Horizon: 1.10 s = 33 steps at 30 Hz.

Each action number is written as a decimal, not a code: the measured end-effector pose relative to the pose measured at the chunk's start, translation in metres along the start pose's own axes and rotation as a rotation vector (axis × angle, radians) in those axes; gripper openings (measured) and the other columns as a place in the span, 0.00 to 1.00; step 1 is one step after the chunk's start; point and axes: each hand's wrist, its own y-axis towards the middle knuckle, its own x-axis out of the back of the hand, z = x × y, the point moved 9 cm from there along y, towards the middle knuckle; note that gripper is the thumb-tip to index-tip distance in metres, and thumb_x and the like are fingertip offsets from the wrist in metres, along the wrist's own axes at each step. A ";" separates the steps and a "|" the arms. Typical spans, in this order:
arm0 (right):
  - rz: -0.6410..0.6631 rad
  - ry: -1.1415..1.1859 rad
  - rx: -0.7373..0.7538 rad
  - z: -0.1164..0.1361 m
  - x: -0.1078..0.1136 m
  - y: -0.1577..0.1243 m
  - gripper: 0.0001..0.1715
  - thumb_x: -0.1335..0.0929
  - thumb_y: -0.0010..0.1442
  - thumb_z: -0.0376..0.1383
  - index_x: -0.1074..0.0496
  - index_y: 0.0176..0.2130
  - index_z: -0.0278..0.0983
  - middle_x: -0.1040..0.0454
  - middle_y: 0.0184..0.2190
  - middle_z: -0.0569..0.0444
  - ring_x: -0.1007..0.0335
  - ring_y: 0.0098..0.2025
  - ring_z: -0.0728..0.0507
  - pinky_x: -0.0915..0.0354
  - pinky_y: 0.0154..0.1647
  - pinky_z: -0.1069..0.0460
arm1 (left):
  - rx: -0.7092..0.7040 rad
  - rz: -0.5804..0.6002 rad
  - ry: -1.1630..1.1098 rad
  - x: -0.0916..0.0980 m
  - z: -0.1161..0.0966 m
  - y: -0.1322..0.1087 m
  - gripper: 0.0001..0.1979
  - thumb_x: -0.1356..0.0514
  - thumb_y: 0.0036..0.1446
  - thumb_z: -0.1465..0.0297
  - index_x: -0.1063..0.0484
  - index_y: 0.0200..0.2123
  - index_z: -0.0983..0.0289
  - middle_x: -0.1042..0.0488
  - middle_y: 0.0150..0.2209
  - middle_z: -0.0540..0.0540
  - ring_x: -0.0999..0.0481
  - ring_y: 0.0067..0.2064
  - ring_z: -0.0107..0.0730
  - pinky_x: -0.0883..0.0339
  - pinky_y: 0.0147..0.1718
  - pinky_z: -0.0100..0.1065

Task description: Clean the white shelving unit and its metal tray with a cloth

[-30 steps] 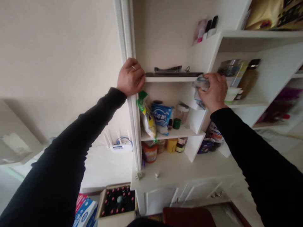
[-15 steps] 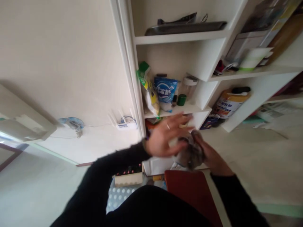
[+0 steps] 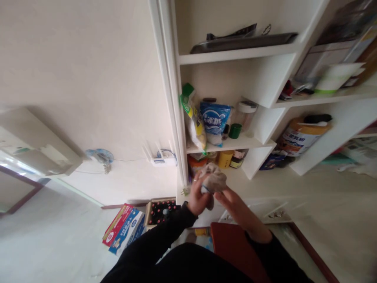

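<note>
A crumpled grey-beige cloth (image 3: pixel 215 179) is bunched up in front of my body, just below the middle shelf. My left hand (image 3: pixel 198 199) is closed round its left side, and a ring shows on one finger. From the right, my right hand (image 3: pixel 231 199) grips the cloth's lower edge, its fingertips partly hidden by the folds. A small bluish edge shows on the cloth near my left thumb. Just behind the hands, a yellow container (image 3: pixel 225 159) and a dark-lidded jar (image 3: pixel 237 159) stand in the lower cubby.
White shelves hold a blue bag (image 3: pixel 215 120), a green-lidded jar (image 3: pixel 235 131) and an orange tub (image 3: pixel 304 135). A router (image 3: pixel 163 161) hangs on the wall. On the floor are a crate of bottles (image 3: pixel 161 210) and boxes (image 3: pixel 126 228). A red-brown seat (image 3: pixel 232 251) is close below me.
My left hand, spread and blurred above the cloth before, now closes round it. The cloth and my right hand have moved left. The view has shifted, showing the crate and boxes.
</note>
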 end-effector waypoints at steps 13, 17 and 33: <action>-0.838 -0.787 0.543 0.071 0.084 0.181 0.28 0.26 0.64 0.55 0.25 0.53 0.39 0.21 0.52 0.37 0.27 0.55 0.29 0.28 0.63 0.31 | -0.101 -0.318 -0.002 0.118 -0.039 0.136 0.25 0.29 0.68 0.45 0.14 0.35 0.63 0.15 0.39 0.58 0.16 0.42 0.40 0.20 0.46 0.39; -0.924 -0.686 0.676 0.077 0.080 0.169 0.26 0.27 0.67 0.55 0.27 0.52 0.40 0.21 0.51 0.40 0.26 0.55 0.31 0.25 0.58 0.33 | -0.290 -0.244 0.033 0.113 -0.051 0.151 0.22 0.34 0.74 0.50 0.12 0.44 0.62 0.13 0.48 0.62 0.13 0.49 0.47 0.18 0.51 0.46; -0.611 -0.617 0.730 0.064 -0.026 0.183 0.36 0.39 0.83 0.49 0.37 0.81 0.41 0.34 0.81 0.40 0.36 0.82 0.34 0.32 0.80 0.31 | -0.604 -0.308 -0.003 0.111 -0.037 0.145 0.29 0.43 0.74 0.42 0.15 0.46 0.62 0.15 0.48 0.64 0.14 0.51 0.51 0.19 0.51 0.53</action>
